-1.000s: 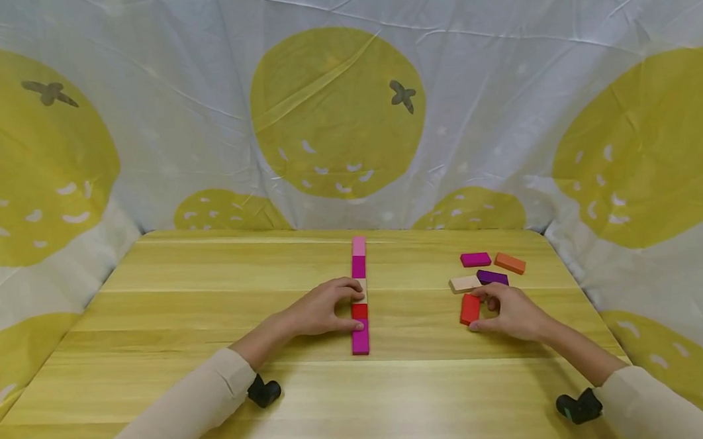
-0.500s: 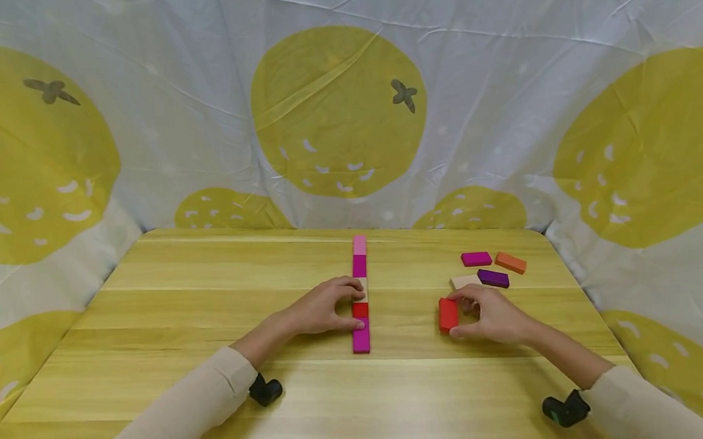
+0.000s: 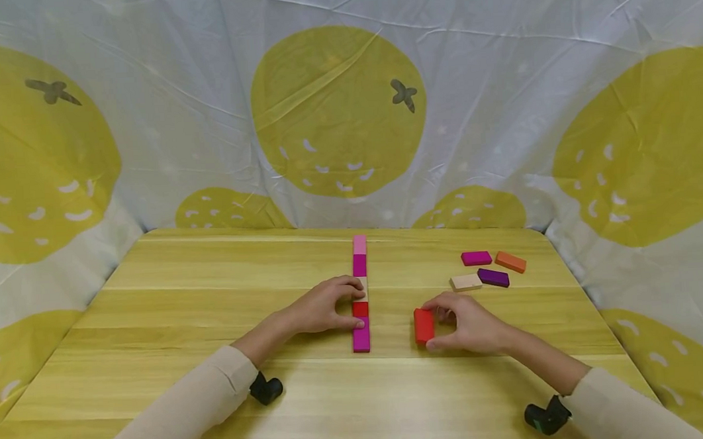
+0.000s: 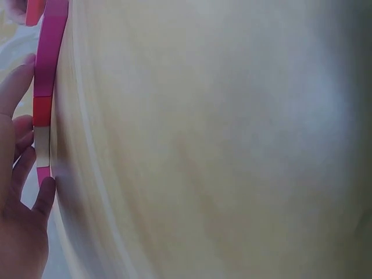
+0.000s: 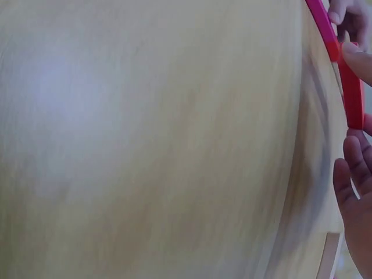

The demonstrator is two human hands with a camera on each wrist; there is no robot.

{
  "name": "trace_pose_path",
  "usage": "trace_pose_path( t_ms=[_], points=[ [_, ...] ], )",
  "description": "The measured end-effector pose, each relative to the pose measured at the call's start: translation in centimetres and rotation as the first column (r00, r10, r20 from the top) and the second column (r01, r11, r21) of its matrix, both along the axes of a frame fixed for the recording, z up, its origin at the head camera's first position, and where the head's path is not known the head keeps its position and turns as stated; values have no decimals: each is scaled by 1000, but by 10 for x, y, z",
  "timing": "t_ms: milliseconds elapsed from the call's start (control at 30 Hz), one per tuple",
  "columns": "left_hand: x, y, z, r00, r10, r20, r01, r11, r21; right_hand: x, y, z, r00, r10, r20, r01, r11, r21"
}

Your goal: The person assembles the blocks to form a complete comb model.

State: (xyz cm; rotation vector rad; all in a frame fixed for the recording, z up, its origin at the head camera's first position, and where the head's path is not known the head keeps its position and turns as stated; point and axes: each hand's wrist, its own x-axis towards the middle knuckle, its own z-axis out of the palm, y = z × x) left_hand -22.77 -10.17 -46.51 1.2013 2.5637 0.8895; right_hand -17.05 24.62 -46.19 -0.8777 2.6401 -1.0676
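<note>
A straight row of flat wooden blocks runs away from me at mid-table in the head view: magenta nearest, then red, beige, magenta and pink. My left hand rests at the row's left side, thumb on the nearest magenta block and fingertips on the beige one. To the right of the row, my right hand pinches a loose red block between thumb and fingers. In the right wrist view that red block appears tilted, partly covered by the thumb.
Several loose blocks lie at the right of the wooden table: magenta, orange, purple and beige. A curtain with yellow fruit prints hangs behind the table's far edge.
My right hand has picked up the red block from beside the loose blocks and carried it left toward the row. My left hand has stayed in place on the row.
</note>
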Motion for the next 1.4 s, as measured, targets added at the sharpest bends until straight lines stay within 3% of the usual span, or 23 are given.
trace_pose_path(
  t_ms=[833, 1067, 1400],
  points=[
    [0, 0, -2, 1000, 0, -19, 0, 1000, 9, 24, -66, -1, 983, 180, 39, -177, 982, -66],
    [0, 0, -3, 1000, -13, -26, 13, 1000, 19, 30, -78, -4, 977, 205, 56, -200, 977, -73],
    [-2, -1, -4, 999, -13, -41, 14, 999, 30, 32, -83, -4, 977, 215, 10, -214, 974, -77]
  ],
)
